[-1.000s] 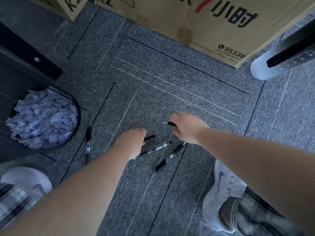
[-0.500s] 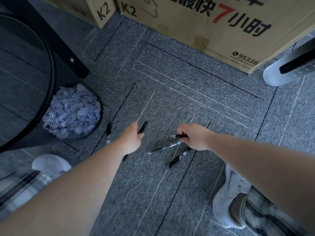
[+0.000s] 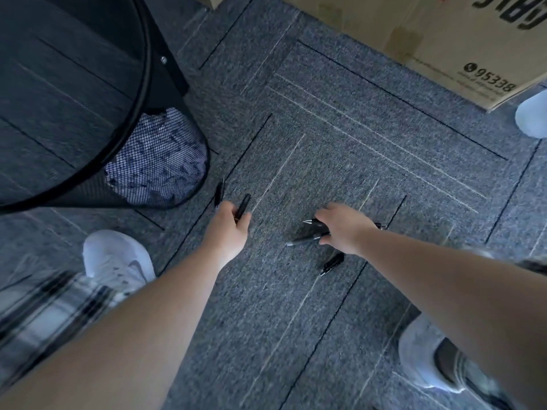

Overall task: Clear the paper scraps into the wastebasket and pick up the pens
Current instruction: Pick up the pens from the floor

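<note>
My left hand (image 3: pixel 229 229) is closed around a black pen (image 3: pixel 243 206) whose end sticks out above the fingers. Just left of it another black pen (image 3: pixel 219 192) lies on the carpet beside the wastebasket. My right hand (image 3: pixel 343 229) grips two black pens (image 3: pixel 310 230) whose tips point left. A further black pen (image 3: pixel 332 264) lies on the carpet just below that hand. The black mesh wastebasket (image 3: pixel 142 63) stands at the upper left, with white paper scraps (image 3: pixel 157 161) showing through its mesh at the bottom.
A large cardboard box (image 3: pixel 444 39) stands at the top right, with a white rounded object (image 3: pixel 532 113) at its right end. My white shoes sit at the lower left (image 3: pixel 118 261) and lower right (image 3: pixel 423 359) on the grey carpet.
My left hand has moved toward the pen by the wastebasket, still holding its pen. My right hand has gathered a second pen off the carpet. The view has shifted down and left.
</note>
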